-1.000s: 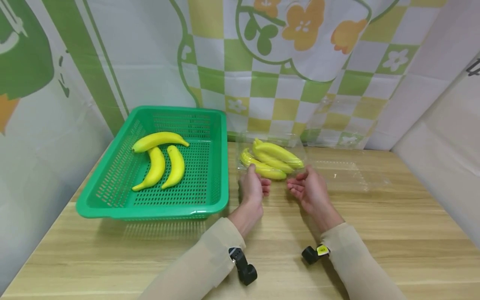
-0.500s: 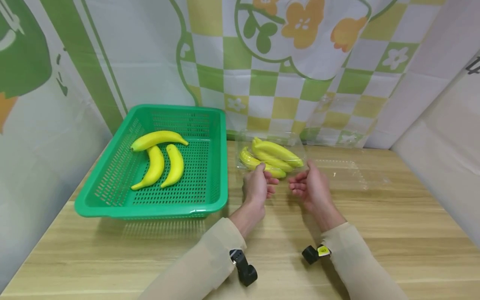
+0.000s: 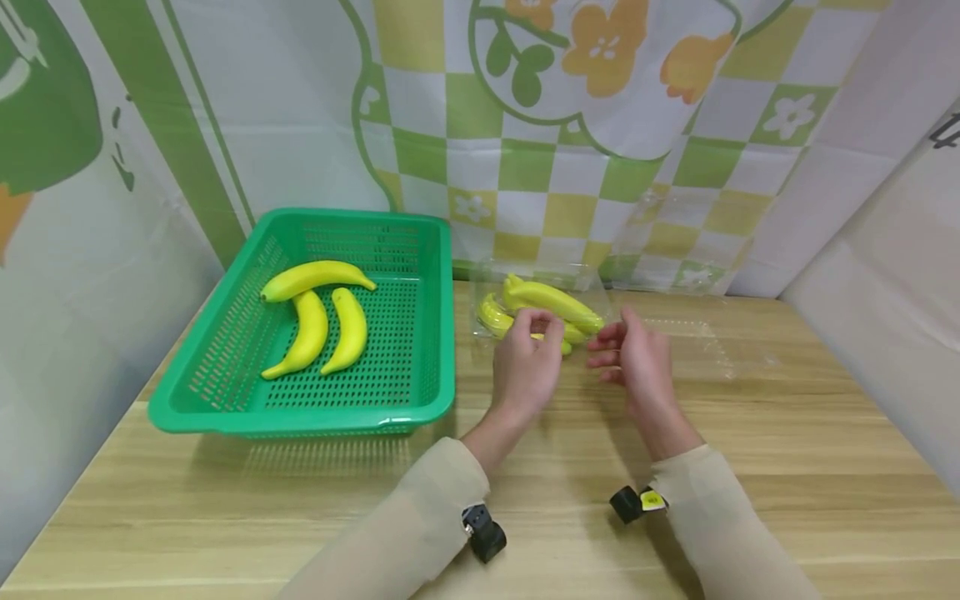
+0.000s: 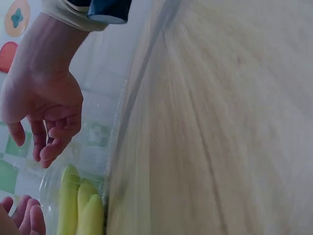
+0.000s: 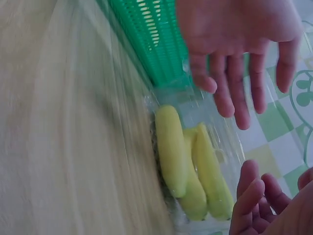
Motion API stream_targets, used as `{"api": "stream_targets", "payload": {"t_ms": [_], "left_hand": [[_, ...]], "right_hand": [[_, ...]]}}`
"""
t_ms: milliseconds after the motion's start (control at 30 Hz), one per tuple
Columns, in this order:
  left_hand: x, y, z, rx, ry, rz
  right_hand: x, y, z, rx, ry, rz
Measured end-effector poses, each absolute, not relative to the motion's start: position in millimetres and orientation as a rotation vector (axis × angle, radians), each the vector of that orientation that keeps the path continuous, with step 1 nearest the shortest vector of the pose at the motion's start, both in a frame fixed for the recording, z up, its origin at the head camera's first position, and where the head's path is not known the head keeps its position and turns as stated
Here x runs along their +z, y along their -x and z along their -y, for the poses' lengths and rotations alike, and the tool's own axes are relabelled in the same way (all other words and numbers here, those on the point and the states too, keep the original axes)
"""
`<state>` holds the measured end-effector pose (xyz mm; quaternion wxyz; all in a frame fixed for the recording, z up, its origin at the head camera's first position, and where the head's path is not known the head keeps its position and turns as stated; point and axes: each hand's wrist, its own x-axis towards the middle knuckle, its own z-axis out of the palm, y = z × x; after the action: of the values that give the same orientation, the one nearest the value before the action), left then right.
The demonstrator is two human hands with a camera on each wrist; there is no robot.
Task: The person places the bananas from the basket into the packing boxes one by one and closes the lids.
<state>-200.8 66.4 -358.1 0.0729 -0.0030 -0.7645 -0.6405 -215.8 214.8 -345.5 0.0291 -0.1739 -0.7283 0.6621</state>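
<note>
In the head view, a clear plastic box (image 3: 486,273) with three yellow bananas (image 3: 558,302) lying in it stands at the back of the table. My left hand (image 3: 525,367) hovers in front of the box and overlaps the front banana; in the right wrist view its fingers (image 5: 238,93) hang straight and bare. My right hand (image 3: 647,367) is beside the box's right front corner, palm turned inward, fingers loosely bent around nothing. In the left wrist view the right hand (image 4: 44,103) shows above the banana ends (image 4: 88,210).
A green plastic basket (image 3: 438,400) stands left of the box, with three more bananas (image 3: 349,332) inside. To the right of the box lies more clear plastic (image 3: 697,350), flat on the wooden table (image 3: 570,517). A patterned curtain (image 3: 420,125) hangs close behind.
My left hand has risen and shifted right, from the box's left front to over its front edge. My right hand has moved slightly right and away. The bananas lie as before.
</note>
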Motion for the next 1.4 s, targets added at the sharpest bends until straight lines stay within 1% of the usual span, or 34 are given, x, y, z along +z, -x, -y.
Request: {"api": "stream_targets", "payload": {"t_ms": [167, 467, 700, 833, 1000, 1167, 1400], "left_hand": [[-354.7, 196.8, -65.2, -1.673, 0.207, 2.42], [-340.4, 189.2, -61.0, -1.294, 0.407, 2.569], [-328.8, 187.0, -53.0, -0.975, 0.431, 2.681], [-323.0, 185.2, -48.6, -0.818, 0.434, 2.732], [-312.8, 180.1, -42.9, -0.708, 0.439, 2.77], [-302.7, 173.6, -33.3, -0.744, 0.463, 2.801], [-297.6, 169.8, -1.1, -0.768, 0.481, 2.798]], "right_hand": [[-342.3, 214.5, -212.7, 1.84, 0.469, 2.292], [-339.8, 210.9, -218.2, 1.352, 0.218, 2.408], [-341.9, 214.1, -227.7, 0.967, -0.123, 2.452], [-343.1, 215.7, -232.0, 0.818, -0.26, 2.476], [-344.2, 216.5, -234.0, 0.697, -0.364, 2.457], [-346.5, 215.2, -234.4, 0.593, -0.439, 2.453], [-350.0, 215.2, -232.6, 0.563, -0.513, 2.452]]}}
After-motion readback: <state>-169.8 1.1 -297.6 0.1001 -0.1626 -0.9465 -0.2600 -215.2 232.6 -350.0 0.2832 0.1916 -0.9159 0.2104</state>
